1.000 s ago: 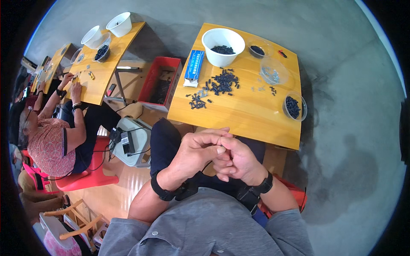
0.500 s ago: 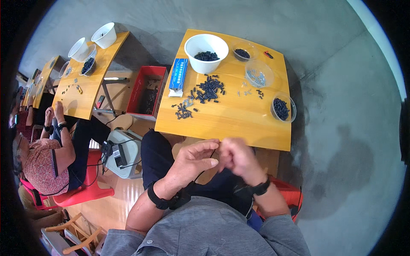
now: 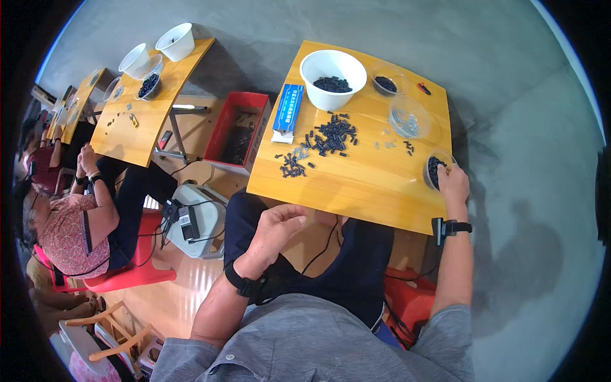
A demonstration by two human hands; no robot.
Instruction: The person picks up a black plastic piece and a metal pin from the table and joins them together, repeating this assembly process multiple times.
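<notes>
Above my lap, short of the table's front edge, my left hand [image 3: 278, 230] is closed in a pinch, thumb against fingers. Whatever it may hold is too small to make out. Out to the right, my right hand [image 3: 453, 184] dips into a clear round bowl [image 3: 429, 180] at the table's right edge. Its fingers are bent together at the small black parts [image 3: 435, 167] inside, and the fingertips are partly hidden. A loose pile of short black cylindrical pieces [image 3: 335, 135] lies mid-table, with smaller dark pieces [image 3: 293, 167] and silvery bits at its near left.
On the wooden table [image 3: 369, 191] stand a white tub [image 3: 332, 95], a blue box [image 3: 289, 111], a clear bowl of silvery parts [image 3: 407, 121] and another of dark parts [image 3: 386, 84]. A red bin [image 3: 235, 130] sits left of the table. Another person [image 3: 70, 229] sits further left.
My right hand has left my left hand and moved right, into the bowl at the table's edge. My left hand stays over my lap, its fingers drawn closer together. The view has shifted slightly.
</notes>
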